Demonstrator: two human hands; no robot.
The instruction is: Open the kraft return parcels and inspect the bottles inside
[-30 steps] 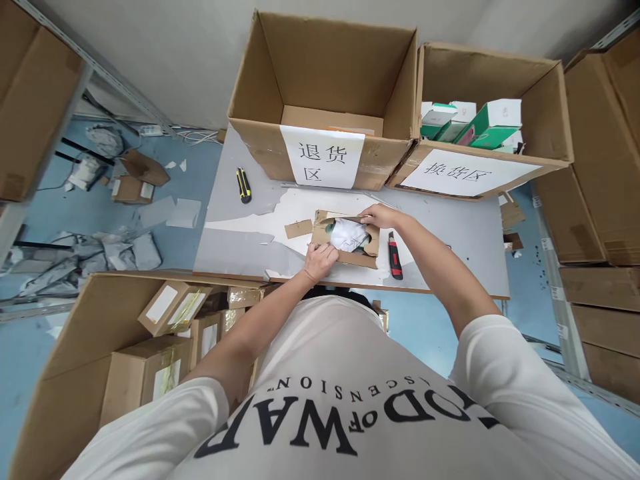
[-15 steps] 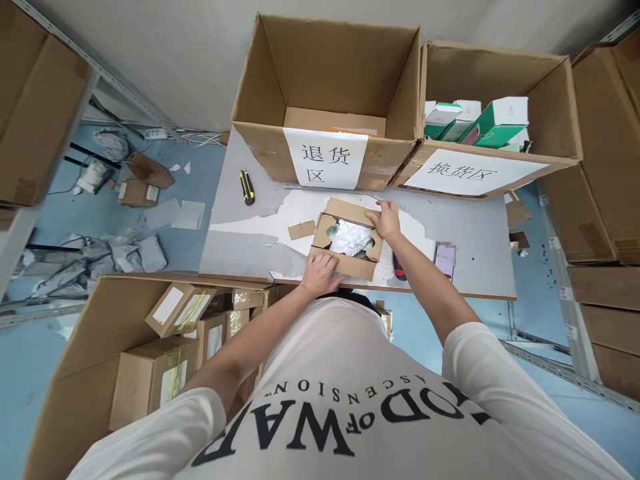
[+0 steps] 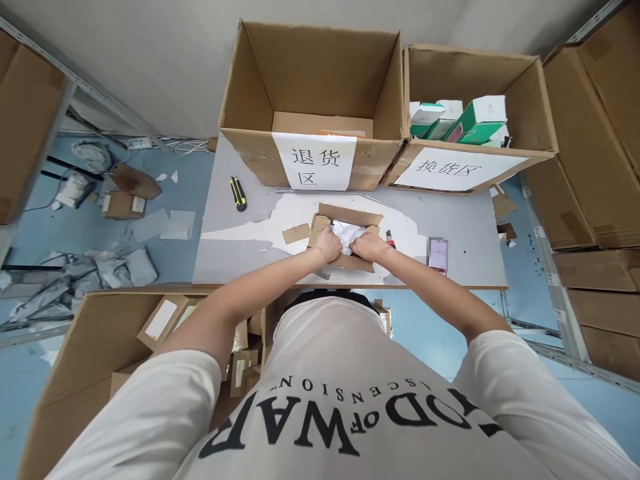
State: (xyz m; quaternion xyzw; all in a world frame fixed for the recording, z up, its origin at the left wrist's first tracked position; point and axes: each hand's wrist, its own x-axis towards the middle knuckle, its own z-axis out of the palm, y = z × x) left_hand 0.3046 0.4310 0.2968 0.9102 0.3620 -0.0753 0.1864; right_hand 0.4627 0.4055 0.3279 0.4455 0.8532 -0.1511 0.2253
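Observation:
A small cardboard box (image 3: 349,213) lies on the table with its flaps folded outward. Inside it is a crumpled white wrapped bundle (image 3: 349,231), whose contents I cannot make out. My left hand (image 3: 329,245) reaches into the box from the left, its fingers closed on that end of the bundle. From the other side my right hand (image 3: 369,245) grips the bundle's right end, the fingertips partly hidden in the box. Left of the box lies a loose cardboard piece (image 3: 296,233). A red and black cutter (image 3: 390,239) is just beyond my right hand.
Two large labelled cartons, a left one (image 3: 374,163) and a right one (image 3: 530,155) with green-and-white boxes (image 3: 483,120), stand at the back. A yellow-black utility knife (image 3: 239,194) and a phone (image 3: 438,255) lie on the table (image 3: 215,247). A big carton (image 3: 85,353) of parcels stands at lower left.
Both hands have moved from the box's outer edges into it and now grip the white bundle. The box's flaps stand more open. The whole view has shifted slightly.

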